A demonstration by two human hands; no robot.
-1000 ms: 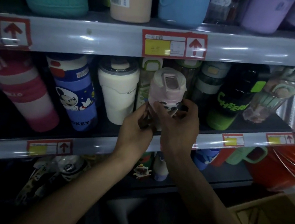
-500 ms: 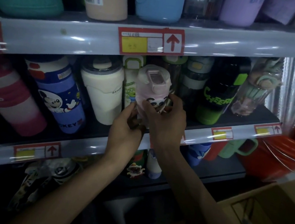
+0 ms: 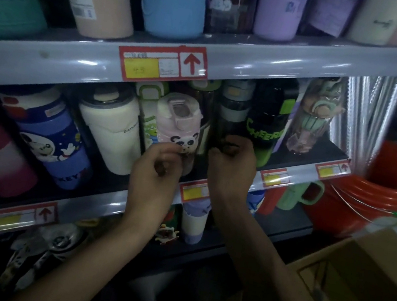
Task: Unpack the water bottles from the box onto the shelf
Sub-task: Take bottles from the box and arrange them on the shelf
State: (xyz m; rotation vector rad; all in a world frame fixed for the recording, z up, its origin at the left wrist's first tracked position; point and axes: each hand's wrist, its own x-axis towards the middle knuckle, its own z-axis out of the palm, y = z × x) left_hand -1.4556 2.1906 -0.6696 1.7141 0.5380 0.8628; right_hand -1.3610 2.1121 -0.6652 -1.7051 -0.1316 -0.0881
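A pink water bottle (image 3: 179, 126) with a panda print and a flip lid stands upright on the middle shelf (image 3: 94, 202), between a green alien bottle (image 3: 148, 118) and a dark bottle (image 3: 229, 118). My left hand (image 3: 154, 174) hovers right in front of its lower half, fingers loosely curled, thumb tip at the panda print. My right hand (image 3: 232, 169) is just right of the bottle, fingers curled and pinching what looks like a dark strap (image 3: 230, 143). The open cardboard box (image 3: 369, 271) sits at the lower right; its inside is dark.
The middle shelf is packed: a cream tumbler (image 3: 114, 131), a blue cartoon bottle (image 3: 55, 137), a black "CHEERS" bottle (image 3: 265, 127). Tall tumblers fill the top shelf (image 3: 312, 61). Stacked red buckets (image 3: 381, 196) stand on the right, beyond the shelf's end.
The pink bottle went from being held in both hands to standing on the shelf. My left hand has slipped off it and my right hand has shifted right.
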